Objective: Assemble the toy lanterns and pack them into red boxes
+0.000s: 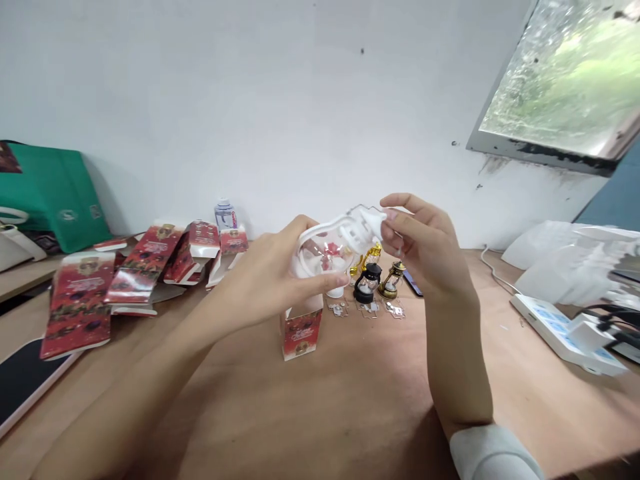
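A white toy lantern [330, 248] with a clear body and a small red figure inside is held tilted over the table, its pointed cap toward the right. My left hand [273, 263] is wrapped round its body and base. At the cap, my right hand [420, 233] is closed, thumb and fingers pinching at the tip. A thin wire [361, 207] runs along the cap toward those fingers. Below the lantern stands a red printed box [301, 333], its top partly hidden by my left hand.
Behind the hands stand a black lantern [369, 283], a bronze lantern [393, 280] and a gold one [373, 255], with small wire pieces [367, 309] in front. Several red boxes [83, 300] lie at left. A power strip [565, 333] and white plastic bags [555, 263] lie at right.
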Action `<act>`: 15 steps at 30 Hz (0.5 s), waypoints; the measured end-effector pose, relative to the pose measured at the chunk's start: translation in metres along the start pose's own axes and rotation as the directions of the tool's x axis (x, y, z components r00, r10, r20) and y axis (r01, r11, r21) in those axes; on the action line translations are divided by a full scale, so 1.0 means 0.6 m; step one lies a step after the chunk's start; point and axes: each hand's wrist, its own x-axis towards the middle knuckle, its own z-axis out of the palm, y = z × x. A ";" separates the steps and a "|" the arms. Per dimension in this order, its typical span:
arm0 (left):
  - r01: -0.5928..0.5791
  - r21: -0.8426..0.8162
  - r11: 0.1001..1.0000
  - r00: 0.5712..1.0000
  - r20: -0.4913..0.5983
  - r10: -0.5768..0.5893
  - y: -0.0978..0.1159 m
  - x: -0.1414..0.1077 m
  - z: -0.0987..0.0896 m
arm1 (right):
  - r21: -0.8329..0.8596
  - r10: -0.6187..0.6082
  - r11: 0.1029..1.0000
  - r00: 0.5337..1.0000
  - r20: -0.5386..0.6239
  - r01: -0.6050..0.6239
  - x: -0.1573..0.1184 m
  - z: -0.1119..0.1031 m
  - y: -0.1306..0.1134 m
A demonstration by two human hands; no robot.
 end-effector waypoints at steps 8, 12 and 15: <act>0.036 -0.377 0.925 0.998 0.054 -0.017 -0.006 0.009 -0.009 | 0.115 0.019 0.993 1.000 0.017 -0.020 0.029 0.004 0.027; 0.038 -0.313 0.949 0.991 0.135 0.005 -0.011 0.008 -0.020 | 0.106 -0.005 0.994 0.999 -0.042 0.010 0.032 0.003 0.030; -0.025 -0.200 0.979 0.979 0.194 0.065 -0.020 0.006 -0.028 | 0.098 0.016 0.995 0.999 -0.027 -0.014 0.032 -0.001 0.032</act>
